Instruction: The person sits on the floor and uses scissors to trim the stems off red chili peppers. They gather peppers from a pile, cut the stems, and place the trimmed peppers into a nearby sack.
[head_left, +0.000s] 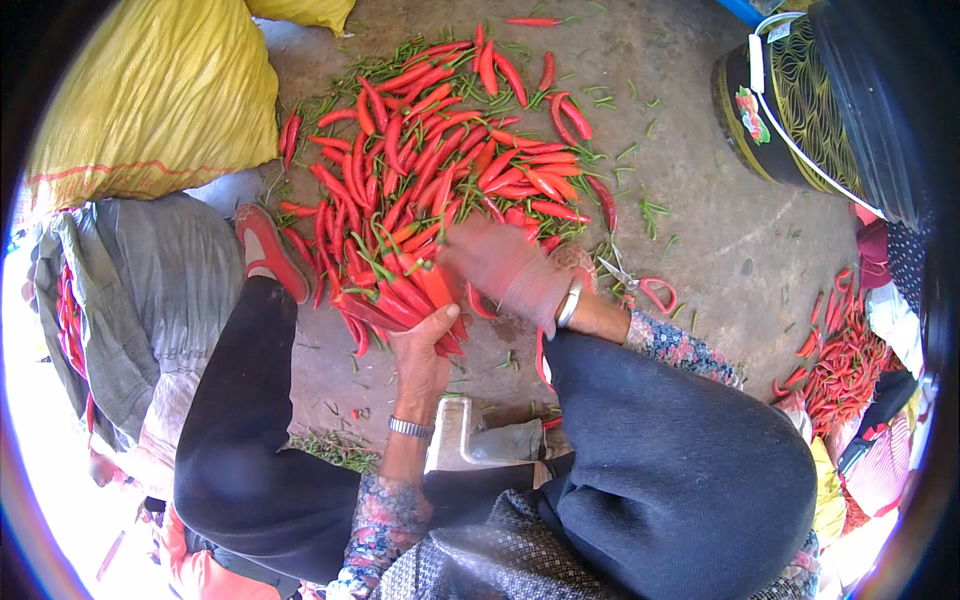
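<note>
A bunch of red chili peppers (401, 296) with green stems is gripped in my bare left hand (424, 337), the stems pointing up and away from me. My right hand (504, 262), in a knitted glove and blurred by motion, is beside the stem ends of this bunch; whether its fingers hold anything is hidden. Under and beyond both hands a heap of red chilies (442, 150) spreads over the concrete floor, with loose green stems (360, 75) along its far left side. Red-handled scissors (657, 294) lie to the right of my right hand, blades apart.
A full yellow woven sack (157, 97) and a grey sack (180, 262) stand at the left. A black patterned bucket (795, 105) with a white-gripped handle is at the upper right. Another chili heap (847, 360) lies at far right, near a person's striped clothing (877, 465).
</note>
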